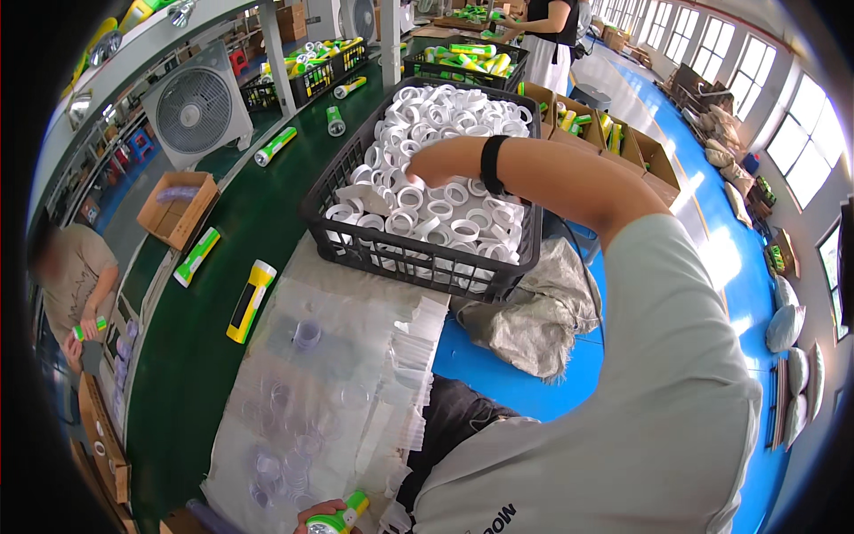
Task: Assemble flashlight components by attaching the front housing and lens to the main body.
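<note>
The person wears a pale grey-green T-shirt, black wristband (491, 165), dark trousers.

Blue floor (712, 258), bright windows (805, 147), long green tables (240, 222).

The crate (418, 258) of rings (436, 209) sits behind the plastic sheet (311, 392), right of the belt (222, 294).

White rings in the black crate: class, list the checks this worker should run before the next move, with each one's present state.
1. Right hand reaches the white rings: ok.
2. Ring actually gripped: cannot tell, fingers hidden among the rings.
3. Black crate well stocked: ok.
4. Left hand holds the green flashlight: ok.
5. Clear lenses within reach on the plastic sheet: ok.
6. Crate sits steady on the belt edge: cannot tell.
</note>
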Demonstrator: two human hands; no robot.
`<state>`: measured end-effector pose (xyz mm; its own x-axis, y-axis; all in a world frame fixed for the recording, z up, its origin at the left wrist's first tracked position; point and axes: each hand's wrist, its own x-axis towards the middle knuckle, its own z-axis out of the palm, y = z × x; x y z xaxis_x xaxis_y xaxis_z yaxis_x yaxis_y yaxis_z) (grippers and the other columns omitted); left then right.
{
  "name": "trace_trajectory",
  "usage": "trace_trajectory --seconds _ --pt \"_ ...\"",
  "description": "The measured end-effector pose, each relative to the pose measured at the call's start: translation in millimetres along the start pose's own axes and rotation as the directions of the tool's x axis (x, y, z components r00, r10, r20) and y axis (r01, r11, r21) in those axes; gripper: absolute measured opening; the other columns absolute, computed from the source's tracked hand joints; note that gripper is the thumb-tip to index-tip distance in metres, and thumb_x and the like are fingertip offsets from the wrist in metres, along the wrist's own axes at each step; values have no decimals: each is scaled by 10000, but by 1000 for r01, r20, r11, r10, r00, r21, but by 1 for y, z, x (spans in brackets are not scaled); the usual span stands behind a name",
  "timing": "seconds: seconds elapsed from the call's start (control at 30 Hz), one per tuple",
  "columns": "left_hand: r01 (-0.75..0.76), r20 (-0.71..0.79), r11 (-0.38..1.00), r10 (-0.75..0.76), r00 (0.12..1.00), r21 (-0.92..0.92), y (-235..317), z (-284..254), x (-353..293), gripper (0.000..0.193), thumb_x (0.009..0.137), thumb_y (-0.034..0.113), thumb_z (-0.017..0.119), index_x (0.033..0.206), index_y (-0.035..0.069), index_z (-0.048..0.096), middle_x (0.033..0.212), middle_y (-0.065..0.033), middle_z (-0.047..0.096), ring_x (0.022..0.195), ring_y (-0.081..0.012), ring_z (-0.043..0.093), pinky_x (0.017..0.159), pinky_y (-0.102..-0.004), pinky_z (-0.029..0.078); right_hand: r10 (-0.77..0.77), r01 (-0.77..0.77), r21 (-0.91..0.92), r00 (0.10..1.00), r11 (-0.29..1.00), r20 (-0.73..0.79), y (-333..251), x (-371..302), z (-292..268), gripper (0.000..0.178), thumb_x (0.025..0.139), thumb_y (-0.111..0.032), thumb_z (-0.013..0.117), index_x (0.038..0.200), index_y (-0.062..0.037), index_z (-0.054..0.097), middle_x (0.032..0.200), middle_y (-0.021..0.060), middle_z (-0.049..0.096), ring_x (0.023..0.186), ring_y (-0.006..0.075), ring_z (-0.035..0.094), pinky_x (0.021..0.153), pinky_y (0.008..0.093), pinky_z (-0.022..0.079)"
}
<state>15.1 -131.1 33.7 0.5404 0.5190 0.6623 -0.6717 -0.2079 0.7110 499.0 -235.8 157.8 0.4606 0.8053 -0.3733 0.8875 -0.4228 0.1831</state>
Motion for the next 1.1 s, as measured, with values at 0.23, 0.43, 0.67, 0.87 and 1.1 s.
trace_trajectory --seconds 0.23,0.43,0.67,0.87,1.1 --pt "26 -52 996 -22 998 84 19 -15 -12 413 858 236 623 1173 2 492 1075 -155 536 951 -248 552 838 -378 458 166 -167 -15 965 986 202 36 8 82 384 772 -66 596 1136 28 521 984 190 647 933 326 639 710 416 509" --pt "26 -144 986 -2 990 164 43 -23 -34 347 906 186 578 1175 -28 526 1119 -161 534 969 -246 551 857 -367 457 183 -132 248 963 960 -196 11 7 16 360 717 -25 554 1077 -27 568 1093 207 582 1003 375 591 772 464 484" --pt "221 -328 914 -105 939 340 42 -27 -45 741 750 582 678 1181 109 305 858 -140 531 720 -221 553 632 -341 477 -407 779 337 581 528 -705 -228 -94 8 669 745 -283 769 1304 -70 470 1138 72 584 1029 232 531 902 357 386" --pt "146 -242 951 -79 967 273 41 -38 -57 732 747 489 733 1196 127 284 883 -164 555 743 -223 583 633 -325 491 -414 620 336 751 709 -514 -298 -60 120 620 735 -206 741 1282 -72 482 1177 113 553 1066 304 495 930 425 354" --pt "91 -120 962 -62 991 258 40 -42 -57 997 646 165 843 1344 103 134 946 -153 579 791 -216 597 712 -332 483 -474 726 454 684 517 -554 -301 -68 64 562 716 -65 701 1234 -27 486 1198 178 497 1085 363 506 903 378 450"
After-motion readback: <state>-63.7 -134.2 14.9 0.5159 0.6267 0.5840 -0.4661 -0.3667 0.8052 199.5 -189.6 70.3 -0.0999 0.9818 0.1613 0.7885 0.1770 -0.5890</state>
